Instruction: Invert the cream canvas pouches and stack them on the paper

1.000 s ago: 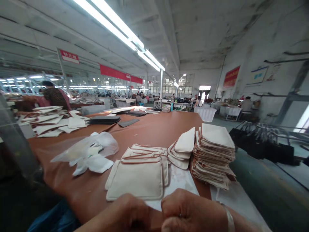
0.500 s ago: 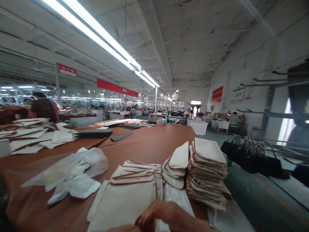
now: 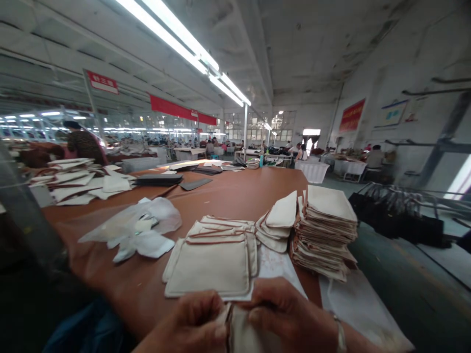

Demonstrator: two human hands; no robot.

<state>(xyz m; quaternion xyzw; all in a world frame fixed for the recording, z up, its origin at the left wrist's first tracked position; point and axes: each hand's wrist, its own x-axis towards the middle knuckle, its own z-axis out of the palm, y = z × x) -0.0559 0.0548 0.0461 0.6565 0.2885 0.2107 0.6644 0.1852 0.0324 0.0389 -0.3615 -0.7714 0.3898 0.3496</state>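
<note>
At the bottom of the view, my left hand (image 3: 198, 316) and my right hand (image 3: 285, 311) both pinch a cream fabric panel (image 3: 250, 328) with a dark brown edge. Its lower part runs out of the picture. Just beyond my hands lies a spread stack of cream panels (image 3: 217, 264) with brown trim. To the right of that rests a smaller pile of rounded cream pieces (image 3: 275, 220). A tall stack of cream panels (image 3: 327, 230) stands beside it. White paper (image 3: 274, 267) lies under part of the work.
A clear plastic bag (image 3: 162, 215) with white scraps lies on the brown-covered table (image 3: 235, 191). Further left are dark flat sheets (image 3: 162, 179) and loose cream pieces (image 3: 86, 181). Black bags hang on a rack (image 3: 397, 215) at the right. Other people sit farther back.
The camera view has tilted down and swung left, so the table sits higher and farther right. Both hands now show more fully, with the cream panel between them in sight.
</note>
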